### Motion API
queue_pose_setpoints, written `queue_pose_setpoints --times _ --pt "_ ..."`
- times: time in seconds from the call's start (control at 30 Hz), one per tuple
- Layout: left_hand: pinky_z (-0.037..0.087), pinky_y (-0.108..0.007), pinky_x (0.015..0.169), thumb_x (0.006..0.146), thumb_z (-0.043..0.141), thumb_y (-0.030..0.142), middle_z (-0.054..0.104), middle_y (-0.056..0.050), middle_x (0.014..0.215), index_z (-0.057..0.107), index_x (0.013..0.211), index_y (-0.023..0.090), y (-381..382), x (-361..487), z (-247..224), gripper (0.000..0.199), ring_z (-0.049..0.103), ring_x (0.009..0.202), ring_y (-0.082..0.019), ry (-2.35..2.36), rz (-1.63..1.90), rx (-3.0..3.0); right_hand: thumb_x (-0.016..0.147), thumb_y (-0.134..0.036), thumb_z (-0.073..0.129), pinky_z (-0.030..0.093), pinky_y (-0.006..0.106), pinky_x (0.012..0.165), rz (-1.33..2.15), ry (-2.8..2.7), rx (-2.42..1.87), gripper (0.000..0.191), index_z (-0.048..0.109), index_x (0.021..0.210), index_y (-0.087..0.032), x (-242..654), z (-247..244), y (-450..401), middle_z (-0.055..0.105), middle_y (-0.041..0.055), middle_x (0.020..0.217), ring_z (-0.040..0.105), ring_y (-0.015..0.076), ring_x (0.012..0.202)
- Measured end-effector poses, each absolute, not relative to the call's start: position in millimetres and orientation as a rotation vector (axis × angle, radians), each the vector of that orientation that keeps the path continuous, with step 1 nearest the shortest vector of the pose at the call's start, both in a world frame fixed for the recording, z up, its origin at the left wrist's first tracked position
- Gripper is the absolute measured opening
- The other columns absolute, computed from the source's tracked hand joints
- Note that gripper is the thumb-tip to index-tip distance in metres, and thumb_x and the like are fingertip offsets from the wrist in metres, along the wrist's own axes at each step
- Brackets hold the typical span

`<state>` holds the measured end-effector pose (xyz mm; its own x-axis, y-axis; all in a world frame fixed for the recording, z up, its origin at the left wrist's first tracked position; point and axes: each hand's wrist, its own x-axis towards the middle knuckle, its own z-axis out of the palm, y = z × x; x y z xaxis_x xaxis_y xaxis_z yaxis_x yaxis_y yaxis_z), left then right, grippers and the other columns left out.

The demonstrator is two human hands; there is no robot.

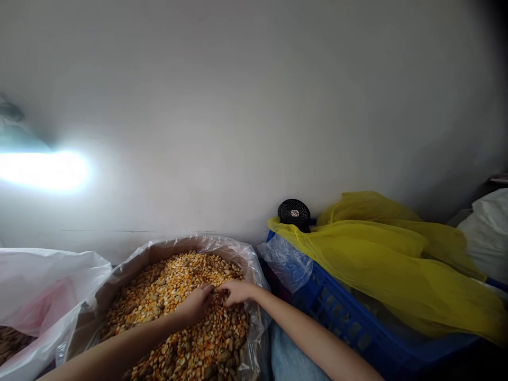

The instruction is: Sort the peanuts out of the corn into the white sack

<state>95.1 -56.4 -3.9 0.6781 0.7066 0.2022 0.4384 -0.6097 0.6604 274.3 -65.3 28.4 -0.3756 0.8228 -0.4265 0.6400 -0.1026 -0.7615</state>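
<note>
Left hand (196, 305) and right hand (237, 292) touch corn kernels (174, 280); plastic liner (198, 244) around them.

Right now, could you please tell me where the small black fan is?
The small black fan sits right of centre in the head view, against the wall, just behind the yellow plastic draped over the blue crate.

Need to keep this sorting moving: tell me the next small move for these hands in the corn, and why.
Probably pinch out one brown piece with your right hand and drop it into the white plastic bag on the left: such pieces lie scattered among the yellow corn kernels, and that bag seems to hold brownish pieces already.
</note>
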Motion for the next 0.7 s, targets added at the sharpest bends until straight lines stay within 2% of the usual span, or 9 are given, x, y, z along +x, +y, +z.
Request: queue_pose_setpoints --times 0.07,0.17,0.23,0.33,0.4,0.47,0.57,0.7 --pt "0.035 -0.024 0.062 0.079 0.036 0.04 0.053 -0.003 0.07 0.052 0.075 0.017 -48.2 92.8 -1.0 0.028 0.047 0.068 -0.014 0.925 0.733 2.118 0.053 -0.009 0.051 0.038 0.023 0.053 1.58 -1.837 -1.585 0.021 0.056 0.071 -0.018 272.7 30.5 -67.0 0.048 -0.0028 0.065 0.047 0.0105 0.058" --pt "0.028 -0.022 0.047 0.074 0.041 0.047 0.043 0.003 0.055 0.049 0.073 0.016 -37.3 90.2 4.1 0.032 0.037 0.048 -0.009 0.94 0.794 1.713 0.058 -0.014 0.046 0.04 0.022 0.053 1.695 -1.526 -1.449 0.018 0.053 0.074 -0.018 271.2 36.5 -69.9 0.047 -0.0013 0.073 0.045 0.0084 0.058" --pt "0.026 -0.021 0.043 0.07 0.047 0.048 0.044 0.004 0.056 0.049 0.076 0.015 -33.5 88.0 7.0 0.033 0.034 0.044 -0.007 0.885 0.836 1.412 0.061 -0.019 0.046 0.04 0.021 0.054 1.73 -1.347 -1.358 0.016 0.05 0.077 -0.018 272.3 41.4 -71.0 0.046 -0.0009 0.075 0.044 0.007 0.058" --pt "0.031 -0.019 0.048 0.065 0.057 0.036 0.053 0.0 0.072 0.052 0.081 0.014 -33.2 83.7 11.2 0.027 0.042 0.051 -0.005 0.795 0.869 1.02 0.067 -0.032 0.044 0.036 0.019 0.051 1.773 -1.184 -1.286 0.018 0.045 0.077 -0.018 276.7 46.6 -71.8 0.048 -0.0001 0.073 0.042 0.0063 0.055" --pt "0.034 -0.019 0.051 0.065 0.056 0.027 0.054 -0.002 0.077 0.053 0.081 0.014 -34.2 80.8 14.0 0.021 0.044 0.054 -0.006 0.756 0.833 0.853 0.069 -0.043 0.043 0.03 0.017 0.045 1.805 -1.109 -1.276 0.026 0.042 0.075 -0.018 279.3 46.8 -72.3 0.048 0.0003 0.07 0.041 0.0061 0.052" --pt "0.033 -0.019 0.048 0.066 0.05 0.022 0.053 0.0 0.072 0.052 0.08 0.014 -34.2 78.5 16.9 0.016 0.043 0.051 -0.005 0.715 0.803 0.78 0.069 -0.049 0.044 0.023 0.015 0.039 1.838 -1.064 -1.291 0.032 0.04 0.071 -0.018 280.7 44.7 -73.1 0.046 -0.0005 0.066 0.038 0.0051 0.048" --pt "0.028 -0.019 0.043 0.065 0.042 0.02 0.048 0.001 0.065 0.049 0.077 0.015 -32.3 76.4 21.5 0.014 0.038 0.046 -0.005 0.664 0.785 0.762 0.068 -0.046 0.051 0.014 0.014 0.036 1.878 -1.034 -1.328 0.03 0.039 0.073 -0.018 280.6 40.2 -74.2 0.042 -0.0031 0.06 0.032 0.0031 0.041" --pt "0.024 -0.02 0.04 0.068 0.04 0.029 0.045 0.002 0.062 0.048 0.072 0.015 -31.9 75.2 25.6 0.017 0.035 0.043 -0.005 0.659 0.739 0.773 0.067 -0.032 0.057 0.013 0.012 0.035 1.903 -1.034 -1.323 0.022 0.043 0.078 -0.019 280.6 39.6 -74.6 0.042 -0.0039 0.06 0.033 0.0025 0.042"
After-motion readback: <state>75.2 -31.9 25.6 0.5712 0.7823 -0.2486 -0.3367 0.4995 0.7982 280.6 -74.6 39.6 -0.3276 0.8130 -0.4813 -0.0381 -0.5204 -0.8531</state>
